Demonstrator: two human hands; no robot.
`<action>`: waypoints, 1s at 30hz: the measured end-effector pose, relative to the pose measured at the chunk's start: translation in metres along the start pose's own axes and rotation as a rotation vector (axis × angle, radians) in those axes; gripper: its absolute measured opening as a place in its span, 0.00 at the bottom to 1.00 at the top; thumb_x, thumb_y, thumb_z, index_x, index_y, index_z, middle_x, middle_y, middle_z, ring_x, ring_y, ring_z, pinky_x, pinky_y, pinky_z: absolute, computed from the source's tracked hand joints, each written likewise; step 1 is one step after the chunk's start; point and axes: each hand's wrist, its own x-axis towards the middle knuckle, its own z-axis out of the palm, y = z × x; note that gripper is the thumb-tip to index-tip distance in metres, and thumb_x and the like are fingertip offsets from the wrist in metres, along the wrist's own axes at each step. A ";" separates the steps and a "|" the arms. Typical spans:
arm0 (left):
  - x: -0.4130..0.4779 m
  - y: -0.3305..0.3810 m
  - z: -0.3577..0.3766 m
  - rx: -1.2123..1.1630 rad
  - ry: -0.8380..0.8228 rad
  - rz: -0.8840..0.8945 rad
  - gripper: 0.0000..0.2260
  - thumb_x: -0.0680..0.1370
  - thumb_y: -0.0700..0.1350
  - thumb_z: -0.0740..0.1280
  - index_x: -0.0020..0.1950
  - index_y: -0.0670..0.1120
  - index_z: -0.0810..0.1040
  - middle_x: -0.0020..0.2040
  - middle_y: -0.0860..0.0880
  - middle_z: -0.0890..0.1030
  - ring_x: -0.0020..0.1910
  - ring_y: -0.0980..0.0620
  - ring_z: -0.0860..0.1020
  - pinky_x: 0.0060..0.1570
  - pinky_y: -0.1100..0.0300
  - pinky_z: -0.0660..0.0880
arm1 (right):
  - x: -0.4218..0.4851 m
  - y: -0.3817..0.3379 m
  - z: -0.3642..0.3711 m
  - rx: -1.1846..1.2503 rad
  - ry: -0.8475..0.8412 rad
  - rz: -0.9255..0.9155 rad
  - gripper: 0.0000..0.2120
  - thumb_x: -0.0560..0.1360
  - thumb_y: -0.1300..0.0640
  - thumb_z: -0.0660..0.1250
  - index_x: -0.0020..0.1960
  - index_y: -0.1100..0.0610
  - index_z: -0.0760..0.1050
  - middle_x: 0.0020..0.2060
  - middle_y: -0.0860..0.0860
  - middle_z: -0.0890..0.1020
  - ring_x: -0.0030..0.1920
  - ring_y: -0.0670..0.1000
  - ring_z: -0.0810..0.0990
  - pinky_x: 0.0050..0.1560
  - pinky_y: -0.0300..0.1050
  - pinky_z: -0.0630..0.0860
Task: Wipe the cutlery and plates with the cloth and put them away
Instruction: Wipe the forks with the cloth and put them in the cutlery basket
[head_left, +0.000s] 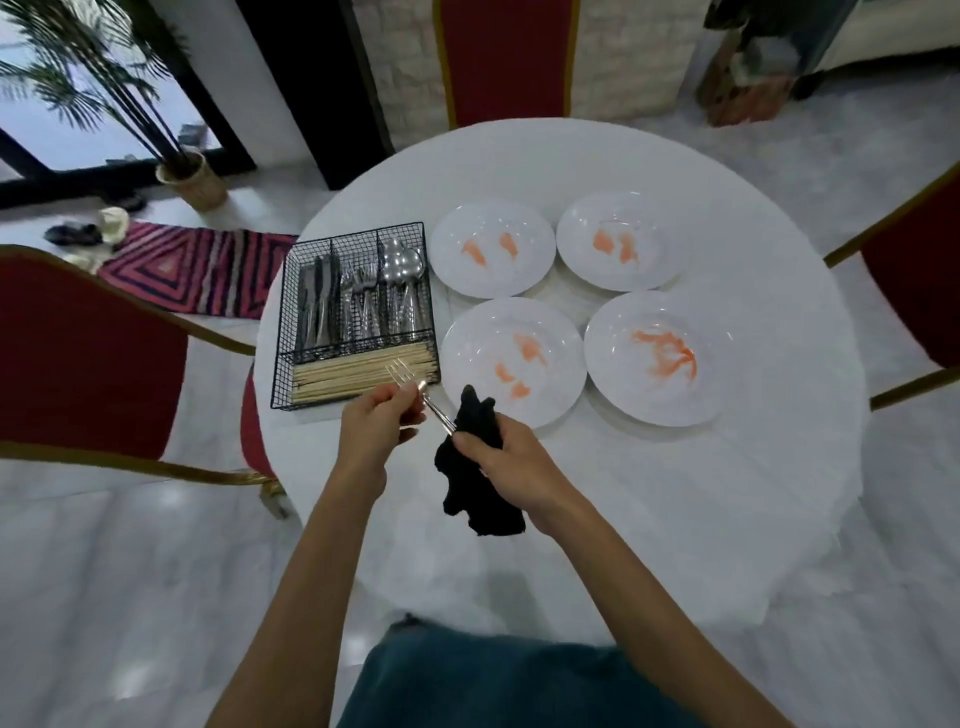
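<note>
The round white tabletop (701, 493) is curving away on every side, and a broad band of its bare surface is showing between the plates and the near edge; the hands are working above that band, just inside the near-left rim. The left hand (382, 415) is holding the fork (410, 384) near its neck, its fingers (410, 413) curled and pinching the metal, with the tines hanging over the front corner of the black wire caddy (280, 332). The right hand (511, 457) is gripping the black cloth (478, 488), with its fingers (470, 441) clamping the cloth around the fork's handle and the loose end dangling toward the person. The caddy is sitting close to the left edge of the tabletop, and it is carrying knives, forks and spoons in three back compartments and pale wooden sticks in the long front one. Four white plates are crowding the middle and right of the tabletop, each smeared with orange: the far-left plate (452, 260) just beside the caddy, the far-right plate (660, 228), the near-left plate (467, 353) lying just beyond the cloth, and the near-right plate (613, 364); further rims are showing beneath them. Red chairs with gold trim are standing around the tabletop: the far chair (506, 62), the left chair (88, 353) and the right chair (914, 291). A potted palm (192, 176) and a striped rug (208, 270) are lying beyond on the left.
</note>
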 end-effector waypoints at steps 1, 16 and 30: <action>0.006 0.004 -0.008 -0.038 0.040 0.000 0.08 0.79 0.46 0.71 0.42 0.44 0.80 0.38 0.48 0.81 0.38 0.51 0.80 0.47 0.54 0.77 | 0.002 -0.001 0.005 0.002 0.001 -0.007 0.10 0.81 0.50 0.67 0.59 0.54 0.76 0.50 0.59 0.85 0.45 0.65 0.86 0.41 0.65 0.84; 0.078 -0.009 -0.032 0.211 0.000 0.071 0.04 0.80 0.43 0.70 0.51 0.45 0.84 0.40 0.47 0.81 0.38 0.50 0.75 0.41 0.54 0.75 | 0.019 -0.002 0.044 0.125 0.263 0.077 0.04 0.82 0.55 0.66 0.49 0.52 0.78 0.40 0.49 0.85 0.36 0.47 0.84 0.29 0.36 0.79; 0.231 0.048 -0.063 0.879 -0.048 0.281 0.12 0.82 0.43 0.65 0.40 0.44 0.83 0.37 0.47 0.80 0.28 0.56 0.72 0.31 0.67 0.70 | 0.029 0.009 0.055 0.304 0.536 0.122 0.08 0.81 0.54 0.68 0.56 0.57 0.80 0.48 0.56 0.86 0.49 0.58 0.86 0.53 0.54 0.82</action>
